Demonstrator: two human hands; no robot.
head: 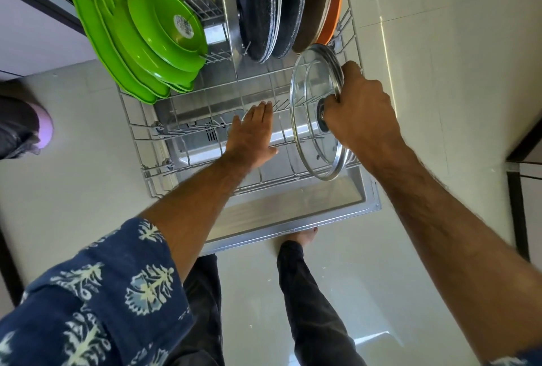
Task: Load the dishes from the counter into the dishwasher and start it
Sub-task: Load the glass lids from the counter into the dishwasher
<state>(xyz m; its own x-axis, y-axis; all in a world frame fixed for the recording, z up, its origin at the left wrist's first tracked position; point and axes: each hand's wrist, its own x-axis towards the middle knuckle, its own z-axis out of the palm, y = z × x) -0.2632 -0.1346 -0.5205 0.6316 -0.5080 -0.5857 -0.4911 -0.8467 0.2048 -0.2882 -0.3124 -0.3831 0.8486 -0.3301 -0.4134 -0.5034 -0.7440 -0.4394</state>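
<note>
Right hand [359,110], at centre right of the frame, grips the knob of a glass lid [318,119], fingers curled round it, with one finger hooked over the steel rim. That lid stands on edge, its flat face turned toward frame left, its lower rim down among the wires at the right end of the pulled-out lower rack [140,142]. Its plane runs roughly parallel to the dark pans [264,7] standing just above it in the frame, so the slot it wants lies directly below the hand; seating it looks like a matter of lowering, not turning.

Left hand [255,131], just left of the lid at frame centre, is flat with fingers straight and together, palm down over the rack's bare middle tines; whether it presses them I cannot tell. It holds nothing. Toward the upper left, a stack of green plates [140,43] leans in the rack. Below the rack lies the open dishwasher door [293,210].
</note>
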